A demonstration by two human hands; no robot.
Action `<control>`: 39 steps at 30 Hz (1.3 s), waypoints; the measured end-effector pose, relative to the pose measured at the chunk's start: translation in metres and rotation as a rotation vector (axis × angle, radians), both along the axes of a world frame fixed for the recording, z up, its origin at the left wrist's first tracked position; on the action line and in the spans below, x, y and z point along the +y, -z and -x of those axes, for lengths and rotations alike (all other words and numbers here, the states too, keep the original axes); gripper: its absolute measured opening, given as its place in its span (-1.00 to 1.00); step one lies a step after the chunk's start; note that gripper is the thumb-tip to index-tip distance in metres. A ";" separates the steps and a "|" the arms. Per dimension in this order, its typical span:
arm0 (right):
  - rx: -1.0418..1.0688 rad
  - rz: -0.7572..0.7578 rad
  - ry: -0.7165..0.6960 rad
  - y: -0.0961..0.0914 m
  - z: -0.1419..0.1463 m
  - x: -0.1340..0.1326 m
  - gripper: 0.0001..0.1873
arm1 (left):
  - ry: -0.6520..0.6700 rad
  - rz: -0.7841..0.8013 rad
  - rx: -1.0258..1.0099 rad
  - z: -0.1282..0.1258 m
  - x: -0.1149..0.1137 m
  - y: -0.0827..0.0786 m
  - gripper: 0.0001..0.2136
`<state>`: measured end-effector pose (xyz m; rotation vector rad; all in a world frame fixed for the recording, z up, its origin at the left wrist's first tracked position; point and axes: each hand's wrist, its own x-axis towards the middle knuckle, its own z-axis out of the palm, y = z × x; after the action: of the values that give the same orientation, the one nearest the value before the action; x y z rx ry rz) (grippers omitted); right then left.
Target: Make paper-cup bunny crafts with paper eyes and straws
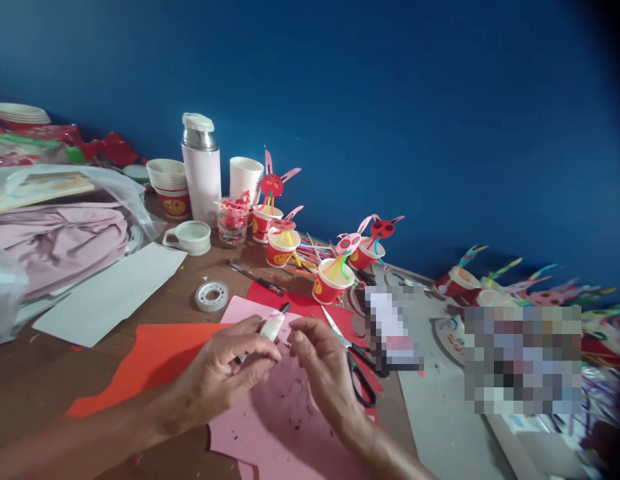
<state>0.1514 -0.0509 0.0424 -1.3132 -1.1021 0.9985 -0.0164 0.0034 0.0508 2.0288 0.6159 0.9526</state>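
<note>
Pink paper [285, 413] lies flat on the table [183, 297] at centre front, overlapping an orange sheet [150, 360] to its left; both hands rest over it. L hand [225, 373]: we read the fingers as curled, thumb and forefinger pinching the white tube [273, 325] low on its body. R hand [325, 367]: fingers bent inward, tips close together just beside the tube; we cannot tell whether they pinch anything. Scissors [357, 373] lie closed on red paper just right of the R hand, blades pointing away to the upper left. Tape roll [212, 296] sits flat, near but apart, beyond the L hand. White tube: long axis runs lower-left to upper-right, black tip pointing away from us. It sits btwn the two hands' fingertips, above the pink paper's far edge. L hand is the nearer, being already on it; R fingertips lie to the tube's right.
</note>
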 end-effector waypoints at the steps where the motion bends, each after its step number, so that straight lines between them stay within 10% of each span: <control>1: -0.094 -0.048 0.051 -0.004 -0.005 0.001 -0.87 | 0.000 -0.027 0.012 -0.001 0.000 0.000 -0.83; 7: -0.421 -0.264 0.047 -0.023 -0.016 0.002 -0.90 | 0.039 -0.086 0.061 -0.004 -0.002 0.007 -0.79; 26: -0.452 -0.135 -0.010 -0.031 -0.019 0.001 -0.88 | 0.145 -0.014 0.166 -0.004 -0.002 0.012 -0.83; 39: -0.886 -0.233 0.064 -0.022 -0.051 0.015 -0.77 | -0.056 0.556 0.049 0.001 0.008 -0.002 -0.89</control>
<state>0.2025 -0.0355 0.0646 -1.6174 -1.7498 0.1842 -0.0169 0.0112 0.0526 1.5466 0.8601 0.6675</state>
